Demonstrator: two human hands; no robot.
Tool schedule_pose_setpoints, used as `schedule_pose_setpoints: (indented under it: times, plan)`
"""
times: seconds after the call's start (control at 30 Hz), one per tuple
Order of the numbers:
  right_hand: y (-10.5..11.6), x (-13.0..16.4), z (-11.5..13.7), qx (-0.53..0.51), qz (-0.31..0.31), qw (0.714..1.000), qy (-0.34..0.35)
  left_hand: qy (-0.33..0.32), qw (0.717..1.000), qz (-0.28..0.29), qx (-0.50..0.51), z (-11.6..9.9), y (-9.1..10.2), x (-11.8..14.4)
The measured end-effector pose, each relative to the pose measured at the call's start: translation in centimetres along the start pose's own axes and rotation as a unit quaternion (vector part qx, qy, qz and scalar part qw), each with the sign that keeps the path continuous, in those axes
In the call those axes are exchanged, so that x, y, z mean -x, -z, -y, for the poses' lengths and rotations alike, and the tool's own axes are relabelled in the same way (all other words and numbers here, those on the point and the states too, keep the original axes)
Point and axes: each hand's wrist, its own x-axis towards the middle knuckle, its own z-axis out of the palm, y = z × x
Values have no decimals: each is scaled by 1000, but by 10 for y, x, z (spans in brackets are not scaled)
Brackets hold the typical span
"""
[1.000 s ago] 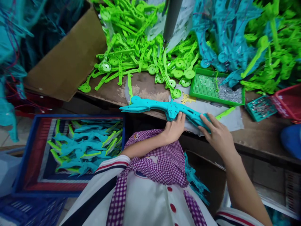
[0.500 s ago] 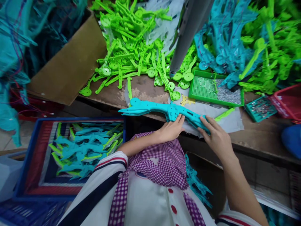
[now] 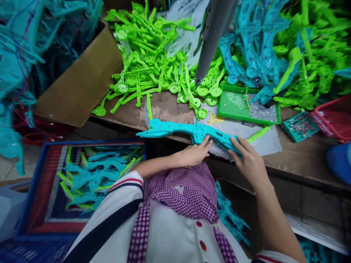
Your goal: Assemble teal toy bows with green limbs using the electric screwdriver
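Observation:
A long turquoise plastic piece (image 3: 175, 128) lies along the near edge of the worn wooden table (image 3: 301, 160). My left hand (image 3: 193, 153) presses its fingertips on the piece's middle. My right hand (image 3: 248, 160) grips its right end, where a thin green strip (image 3: 257, 134) sticks out. A grey cylindrical tool (image 3: 212, 33) hangs tilted above the table, its tip over the heap of green parts.
Green plastic parts (image 3: 153, 65) are heaped at the back, turquoise and green ones (image 3: 274, 47) at the right. A green tray of small screws (image 3: 246, 106), a small teal tray (image 3: 300, 126) and a red basket (image 3: 337, 118) stand right. A blue crate (image 3: 41, 204) holds finished pieces.
Both hands and the turquoise piece stay in place on the table edge. The hanging grey tool has swung to the right and tilted. My view has shifted slightly.

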Motion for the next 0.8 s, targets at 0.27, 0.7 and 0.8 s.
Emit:
schedule_pose_setpoints:
  times: [0.27, 0.7, 0.8]
  plan:
    - [-3, 2, -2, -6, -3, 1000, 0, -129, 991, -38, 26, 16, 4, 23]
    - [-8, 5, -5, -6, -11, 1000, 10, 107, 975, -167, -97, 98, 42, 56]
    - [-9, 6, -5, -13, -17, 1000, 14, 95, 971, -183, -122, 95, 36, 57]
